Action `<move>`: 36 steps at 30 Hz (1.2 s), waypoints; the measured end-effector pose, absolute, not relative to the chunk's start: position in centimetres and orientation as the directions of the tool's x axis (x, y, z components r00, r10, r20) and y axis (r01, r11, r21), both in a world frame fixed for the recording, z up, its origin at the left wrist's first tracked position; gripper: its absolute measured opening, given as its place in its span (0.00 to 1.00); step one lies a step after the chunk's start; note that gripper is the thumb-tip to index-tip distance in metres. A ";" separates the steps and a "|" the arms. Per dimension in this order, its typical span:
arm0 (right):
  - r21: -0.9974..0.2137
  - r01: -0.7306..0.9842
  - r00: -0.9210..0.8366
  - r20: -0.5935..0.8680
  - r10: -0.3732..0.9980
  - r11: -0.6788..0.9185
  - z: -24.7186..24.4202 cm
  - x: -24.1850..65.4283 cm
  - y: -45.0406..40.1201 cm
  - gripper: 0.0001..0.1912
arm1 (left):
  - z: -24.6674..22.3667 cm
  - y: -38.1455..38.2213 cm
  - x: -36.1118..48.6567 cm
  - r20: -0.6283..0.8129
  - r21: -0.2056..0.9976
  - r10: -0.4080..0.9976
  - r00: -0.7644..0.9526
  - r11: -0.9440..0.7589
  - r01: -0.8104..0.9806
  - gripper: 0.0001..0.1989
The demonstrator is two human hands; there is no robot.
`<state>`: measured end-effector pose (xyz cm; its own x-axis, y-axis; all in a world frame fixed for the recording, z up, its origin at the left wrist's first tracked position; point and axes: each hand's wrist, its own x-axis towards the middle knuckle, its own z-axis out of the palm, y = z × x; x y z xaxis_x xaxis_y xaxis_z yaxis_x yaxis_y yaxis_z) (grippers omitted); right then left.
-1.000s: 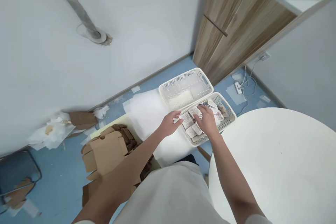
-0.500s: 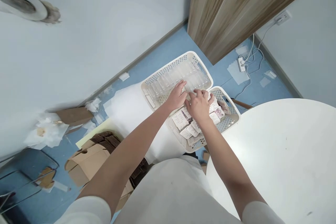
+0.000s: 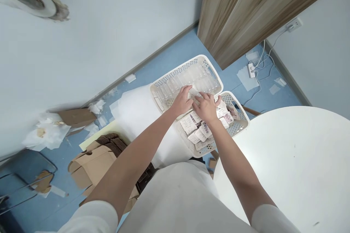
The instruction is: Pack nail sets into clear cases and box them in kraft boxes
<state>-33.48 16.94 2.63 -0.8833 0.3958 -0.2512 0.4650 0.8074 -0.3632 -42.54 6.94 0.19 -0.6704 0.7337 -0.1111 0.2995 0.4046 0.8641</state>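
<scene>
Two white perforated baskets stand side by side. The upper basket (image 3: 178,68) holds rows of clear plastic cases (image 3: 188,76). In the lower basket (image 3: 243,125) lie several stacks of printed cards (image 3: 188,124). Over the near edge of the upper basket, my left hand (image 3: 181,101) and my right hand (image 3: 206,107) meet at a clear plastic case (image 3: 194,92). Fingers of both hands rest on this case, the left from its left side, the right from its right. My right hand also covers part of the card stacks.
A round white table (image 3: 290,167) is at the right. A wooden cabinet (image 3: 232,14) stands beyond the baskets. Flattened cardboard boxes (image 3: 94,164) lie at lower left, beside white sheeting (image 3: 136,111). A power strip (image 3: 251,70) with cables is on the floor.
A clear case now shows between my fingers. My hands have shifted slightly, the right one a little left, and the whole view has moved slightly.
</scene>
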 end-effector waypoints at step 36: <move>-0.971 0.149 -0.592 -0.238 0.770 -0.186 14.5 0.0 0.4 0.22 | 13.7 -10.4 -13.5 -0.428 0.833 0.836 -0.345 0.217 -0.509 0.16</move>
